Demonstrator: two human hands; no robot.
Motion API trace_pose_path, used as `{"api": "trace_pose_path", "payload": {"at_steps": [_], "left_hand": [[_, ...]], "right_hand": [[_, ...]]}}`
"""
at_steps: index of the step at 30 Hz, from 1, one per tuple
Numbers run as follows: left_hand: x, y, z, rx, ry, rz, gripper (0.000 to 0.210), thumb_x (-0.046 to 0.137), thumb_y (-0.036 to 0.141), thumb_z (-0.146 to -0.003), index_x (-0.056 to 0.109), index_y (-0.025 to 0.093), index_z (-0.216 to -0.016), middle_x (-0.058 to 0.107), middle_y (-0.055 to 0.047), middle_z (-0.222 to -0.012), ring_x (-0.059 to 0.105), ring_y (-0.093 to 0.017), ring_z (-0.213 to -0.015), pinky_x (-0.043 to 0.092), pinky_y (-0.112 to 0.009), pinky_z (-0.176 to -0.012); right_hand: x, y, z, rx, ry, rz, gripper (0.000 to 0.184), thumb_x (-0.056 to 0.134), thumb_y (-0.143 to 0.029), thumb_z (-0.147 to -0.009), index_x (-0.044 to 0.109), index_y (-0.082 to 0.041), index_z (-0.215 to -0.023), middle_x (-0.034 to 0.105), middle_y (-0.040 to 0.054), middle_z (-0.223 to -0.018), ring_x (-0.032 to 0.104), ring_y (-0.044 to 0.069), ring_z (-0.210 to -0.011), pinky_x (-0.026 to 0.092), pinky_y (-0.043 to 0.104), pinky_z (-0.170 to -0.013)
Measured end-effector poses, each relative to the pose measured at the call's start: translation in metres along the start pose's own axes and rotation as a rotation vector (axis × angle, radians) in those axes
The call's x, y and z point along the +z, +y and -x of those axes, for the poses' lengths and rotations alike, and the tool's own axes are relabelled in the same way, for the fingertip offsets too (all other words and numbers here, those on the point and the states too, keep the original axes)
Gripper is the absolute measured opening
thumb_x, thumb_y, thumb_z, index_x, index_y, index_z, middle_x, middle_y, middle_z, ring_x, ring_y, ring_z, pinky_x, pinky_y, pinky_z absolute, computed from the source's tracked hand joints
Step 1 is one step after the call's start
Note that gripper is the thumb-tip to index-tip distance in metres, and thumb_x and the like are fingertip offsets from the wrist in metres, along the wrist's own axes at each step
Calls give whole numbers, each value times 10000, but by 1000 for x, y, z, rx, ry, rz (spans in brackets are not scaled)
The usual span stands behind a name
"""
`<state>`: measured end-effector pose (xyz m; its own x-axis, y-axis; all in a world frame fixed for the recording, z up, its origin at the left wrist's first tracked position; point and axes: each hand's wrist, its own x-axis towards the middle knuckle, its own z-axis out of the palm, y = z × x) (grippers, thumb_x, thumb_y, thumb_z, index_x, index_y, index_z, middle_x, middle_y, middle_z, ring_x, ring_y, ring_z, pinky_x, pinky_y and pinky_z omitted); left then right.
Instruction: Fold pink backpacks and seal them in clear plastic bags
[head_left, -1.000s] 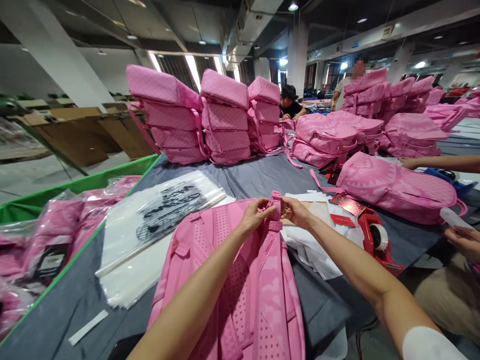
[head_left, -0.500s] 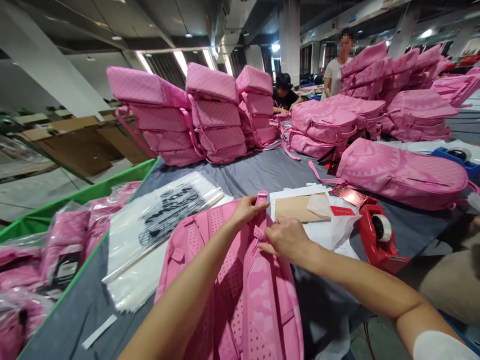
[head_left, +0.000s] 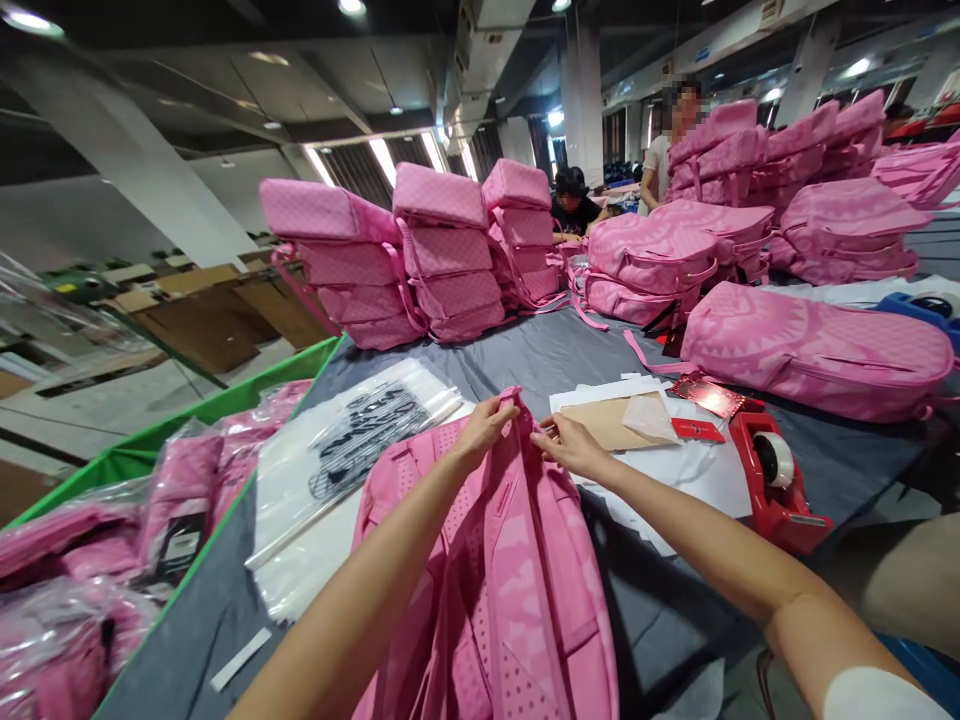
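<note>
A pink backpack (head_left: 577,620) lies in front of me, its perforated back panel and straps facing up. My left hand (head_left: 484,432) is closed in a pinch on the upper end of a shoulder strap (head_left: 504,510), raising it off the back panel. From the other side, my right hand (head_left: 571,444) reaches in with its fingers curled at the strap's edge, near the webbing; the exact grip is partly hidden. A stack of clear plastic bags (head_left: 292,510) with black print lies left of the backpack.
Right of the backpack are white papers (head_left: 637,500), a brown card (head_left: 611,425) and a red tape dispenser (head_left: 780,480). Stacked pink backpacks (head_left: 450,255) line the back. A green-edged bin (head_left: 300,365) holds bagged pink goods at left. Two people (head_left: 574,205) are beyond the table.
My left hand stays on the strap's end, now with the strap drawn up more. My right hand has shifted from lower on the strap up towards its top. The view has tilted slightly.
</note>
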<state>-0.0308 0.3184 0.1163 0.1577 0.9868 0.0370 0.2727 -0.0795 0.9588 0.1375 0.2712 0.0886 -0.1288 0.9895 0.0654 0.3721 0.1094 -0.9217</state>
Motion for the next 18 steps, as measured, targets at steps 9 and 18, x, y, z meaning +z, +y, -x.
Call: {"api": "trace_pose_path", "payload": {"at_steps": [9,18], "left_hand": [[12,-30,-3,-27,11,280,407,772,380,-571,725,171,-916,683,9,-735,601,-140,-628,485,-263,-616],[26,-34,-1,30,-133,335,617,801,588,-674,713,213,-1156,773,-67,-1098,696,-230,-961,529,-326,-830]], "right_hand": [[-38,32,-38,47,25,486,104,678,-157,-809,698,-185,-907,694,68,-861,687,233,-849,481,289,-706],[-92,29,-43,-64,125,547,319,640,-287,-948,624,-198,-1254,704,118,-1102,686,237,-1031,501,325,-879]]}}
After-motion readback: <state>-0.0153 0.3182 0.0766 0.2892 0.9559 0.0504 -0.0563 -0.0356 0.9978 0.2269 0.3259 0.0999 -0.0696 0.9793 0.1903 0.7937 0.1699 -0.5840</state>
